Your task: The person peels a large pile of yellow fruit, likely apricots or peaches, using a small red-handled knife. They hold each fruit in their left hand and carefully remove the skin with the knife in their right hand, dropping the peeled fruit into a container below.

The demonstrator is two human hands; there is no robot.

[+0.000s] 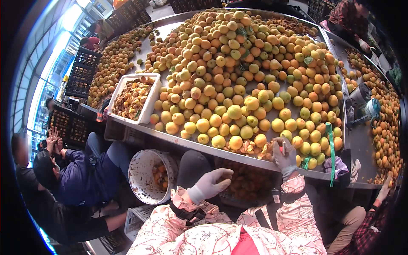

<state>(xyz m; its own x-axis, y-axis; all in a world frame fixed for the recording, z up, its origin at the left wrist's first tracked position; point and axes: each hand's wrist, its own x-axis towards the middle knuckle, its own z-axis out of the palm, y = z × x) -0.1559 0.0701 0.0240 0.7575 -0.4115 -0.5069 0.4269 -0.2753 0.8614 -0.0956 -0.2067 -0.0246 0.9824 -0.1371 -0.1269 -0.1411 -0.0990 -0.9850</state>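
A heap of yellow-orange apricots [235, 111] covers the metal table [170, 138] in front of me. My left hand [212, 183], in a pale grey glove, is raised below the table's edge, fingers loosely curved and apart, holding nothing visible. At that edge, my gloved right hand [284, 156] is closed on something small with a red bit showing; I cannot make it out. Beside it lie torn brownish fruit pieces [248, 147]. A green strap [330, 155] hangs over the edge to its right, near a striped purple cloth [335, 168].
A white tray [111, 108] of scraps sits on the left, above a white bucket [140, 178]. Black crates [78, 74] stand further left. Seated people [78, 178] are at my lower left, co-workers [344, 17] around the table. Right are more apricots [384, 131] and a teal-lidded jug [372, 109].
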